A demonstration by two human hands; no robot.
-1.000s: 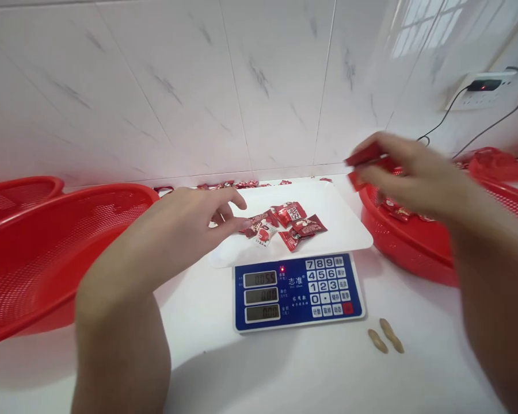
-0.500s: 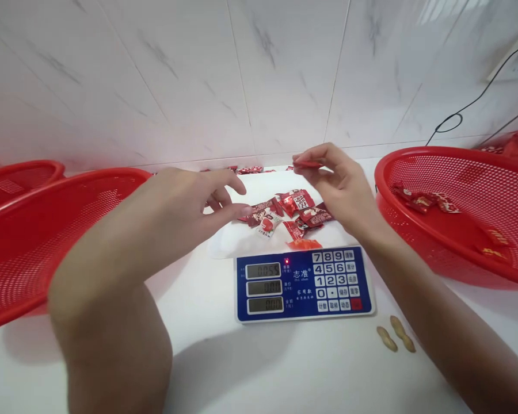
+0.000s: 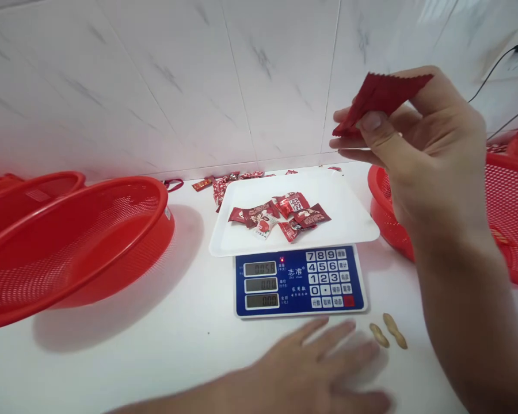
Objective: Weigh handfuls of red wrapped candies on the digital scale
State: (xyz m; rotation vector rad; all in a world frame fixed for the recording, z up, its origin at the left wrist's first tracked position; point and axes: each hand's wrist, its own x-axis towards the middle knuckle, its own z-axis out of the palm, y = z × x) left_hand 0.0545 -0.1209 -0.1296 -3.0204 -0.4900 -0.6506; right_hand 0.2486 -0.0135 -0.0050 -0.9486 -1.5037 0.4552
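My right hand (image 3: 431,138) is raised in front of the wall, pinching a small red snack packet (image 3: 382,95) with zigzag edges between thumb and fingers. My left hand (image 3: 311,368) is spread with nothing in it, palm down over the table just in front of the scale and slightly blurred. On the white tray (image 3: 349,221) of the digital scale (image 3: 300,282) lies a loose pile of red wrapped snack packets (image 3: 291,204), with one white packet (image 3: 265,225) among them. The scale's red light is lit and its top display shows a small weight.
Two peanuts in the shell (image 3: 395,330) lie right of the scale. Red perforated baskets stand at the left (image 3: 155,201) and right (image 3: 377,190), the right one partly behind my arm. Several packets (image 3: 220,190) lie behind the tray along the wall. A black cable (image 3: 492,75) hangs upper right.
My right hand has risen up and right, off the tray, with a red packet. My left hand has swung from the tray down to the table front. An orange-red packet has gone from the tray's front edge.
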